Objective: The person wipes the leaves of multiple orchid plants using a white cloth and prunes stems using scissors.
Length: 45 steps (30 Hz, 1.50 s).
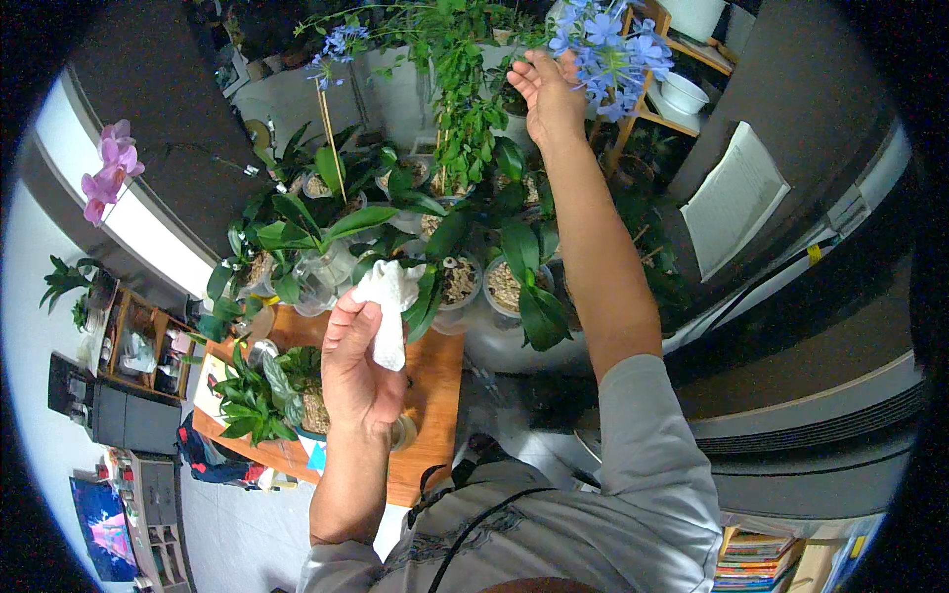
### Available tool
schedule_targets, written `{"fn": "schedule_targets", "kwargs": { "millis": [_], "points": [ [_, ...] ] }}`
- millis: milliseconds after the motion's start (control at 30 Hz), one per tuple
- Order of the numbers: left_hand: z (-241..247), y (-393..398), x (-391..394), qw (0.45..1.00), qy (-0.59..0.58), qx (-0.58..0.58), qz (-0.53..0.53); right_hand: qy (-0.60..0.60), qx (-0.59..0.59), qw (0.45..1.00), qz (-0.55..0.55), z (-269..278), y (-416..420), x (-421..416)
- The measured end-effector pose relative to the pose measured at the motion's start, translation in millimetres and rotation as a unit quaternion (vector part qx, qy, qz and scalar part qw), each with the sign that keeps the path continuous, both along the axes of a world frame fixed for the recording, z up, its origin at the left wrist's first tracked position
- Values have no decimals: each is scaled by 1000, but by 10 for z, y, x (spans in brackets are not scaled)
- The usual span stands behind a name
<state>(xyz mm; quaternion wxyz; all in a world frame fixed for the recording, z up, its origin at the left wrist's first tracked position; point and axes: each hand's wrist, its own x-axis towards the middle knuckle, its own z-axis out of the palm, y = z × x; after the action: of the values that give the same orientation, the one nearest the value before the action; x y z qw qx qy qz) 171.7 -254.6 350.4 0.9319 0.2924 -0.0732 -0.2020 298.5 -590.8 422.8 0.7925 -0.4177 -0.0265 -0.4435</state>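
My left hand (359,370) is closed around a crumpled white tissue or cloth (389,311), held above the corner of a wooden table. My right arm stretches far forward, and my right hand (556,100) is raised at a cluster of pale blue plumbago-like flowers (612,55). Some of its fingers are loosely curled and apart; the fingertips nearest the blossoms are partly hidden, so a grip on the stem cannot be made out. Below both hands stand potted orchids with broad green leaves (523,252) in clear plastic pots (511,293) filled with pale chunky medium.
The wooden table (430,445) carries leafy potted plants (256,400). A climbing green vine (467,96) rises mid-view. Pink orchid blooms (111,170) hang at left. A wooden shelf (693,52) holds a white bowl (682,93); a paper sheet (734,200) hangs at right.
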Motion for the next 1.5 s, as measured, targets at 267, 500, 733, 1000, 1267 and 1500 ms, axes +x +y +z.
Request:
{"fn": "schedule_targets", "kwargs": {
  "millis": [267, 500, 733, 1000, 1267, 1500],
  "points": [
    [-21, -21, 21, 1000, 5, 0, 13, 6, -13, 1000, 19, -58, -54, 164],
    [-30, -19, 32, 1000, 11, 2, 20, 25, 18, 999, 7, -144, -94, 241],
    [-13, -31, 108, 1000, -14, 5, 16, 6, -36, 998, -50, -79, -42, 152],
    [30, -100, 178, 999, -2, 20, 30, 21, -106, 993, -49, 14, 5, 127],
    [88, -254, 251, 1000, -22, 6, 21, 131, -95, 987, -3, -98, -76, 205],
    [216, -413, 250, 999, -33, -4, 4, 54, -103, 992, -48, -187, -72, 238]
  ]
}}
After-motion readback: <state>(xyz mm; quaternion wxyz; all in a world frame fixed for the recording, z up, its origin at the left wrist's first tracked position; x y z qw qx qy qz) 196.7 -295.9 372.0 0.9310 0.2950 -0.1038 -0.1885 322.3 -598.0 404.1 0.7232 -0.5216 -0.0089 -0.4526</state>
